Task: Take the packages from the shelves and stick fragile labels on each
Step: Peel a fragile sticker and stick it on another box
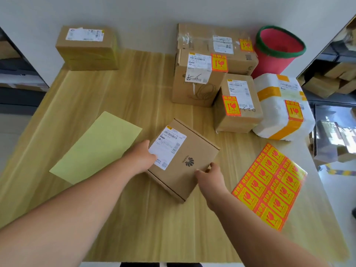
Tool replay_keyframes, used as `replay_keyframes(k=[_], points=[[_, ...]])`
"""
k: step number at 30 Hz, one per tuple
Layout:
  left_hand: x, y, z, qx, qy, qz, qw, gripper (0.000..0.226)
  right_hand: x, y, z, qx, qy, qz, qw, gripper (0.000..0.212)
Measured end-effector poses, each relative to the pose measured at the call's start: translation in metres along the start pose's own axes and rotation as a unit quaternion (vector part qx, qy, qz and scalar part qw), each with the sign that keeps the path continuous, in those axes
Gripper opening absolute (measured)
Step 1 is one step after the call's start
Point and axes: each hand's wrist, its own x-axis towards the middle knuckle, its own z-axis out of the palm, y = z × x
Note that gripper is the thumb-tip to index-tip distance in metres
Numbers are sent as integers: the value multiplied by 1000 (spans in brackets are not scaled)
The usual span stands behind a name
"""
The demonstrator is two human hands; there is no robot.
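Your left hand (142, 157) grips the left edge of the small cardboard box (194, 149). The thumb lies across the corner of the box's white shipping label (167, 147), and the other fingers curl out of sight down the side. Your right hand (211, 178) holds the box's near right corner, thumb and fingertips pinched on the edge.

The box lies flat near the middle of the wooden table (115, 89), turned at an angle to you, and its top shows the shipping label and a dark printed logo. To its right, not touching it, lies the sheet of fragile labels (269, 187), red and yellow, with its far corner curling up. To the left a pale yellow sheet (96, 147) lies flat beside your left forearm.

At the back right four parcels crowd together — a wide carton (204, 43), a tall box (192, 89) in front of it, a smaller box (238, 120) and a white foam parcel (277, 112) — each bearing a fragile sticker. A red bin (277, 53) stands behind them. At the back left a lone brown box (86, 53) sits against the wall, well apart from the rest.
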Motion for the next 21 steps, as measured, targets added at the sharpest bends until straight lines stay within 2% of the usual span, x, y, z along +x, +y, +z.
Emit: replay_keyframes(k=[2, 4, 8, 11, 13, 15, 18, 21], points=[[-3, -8, 3, 3, -14, 10, 1000, 33, 7, -11, 3, -22, 19, -29, 999, 28], [-8, -17, 8, -14, -34, 12, 999, 27, 13, -21, 5, -83, 31, -55, 995, 38], [-15, -27, 12, -64, -51, 16, 997, 41, 20, -22, 13, -194, 34, -64, 978, 66], [-13, -31, 7, -33, -52, 27, 998, 55, 17, -20, 19, -209, 59, -56, 974, 70], [-10, -36, -3, -2, -20, 36, 999, 65, 13, -27, 28, -260, 96, -80, 957, 70], [-4, -44, -18, 30, 40, 49, 998, 66, 5, -41, 45, -296, 103, -143, 939, 69], [6, -66, -50, 76, 113, 46, 990, 63, -8, -67, 88, -327, 45, -253, 910, 66], [21, -97, -73, 130, 131, 24, 982, 71, -12, -88, 133, -338, -20, -304, 890, 63]])
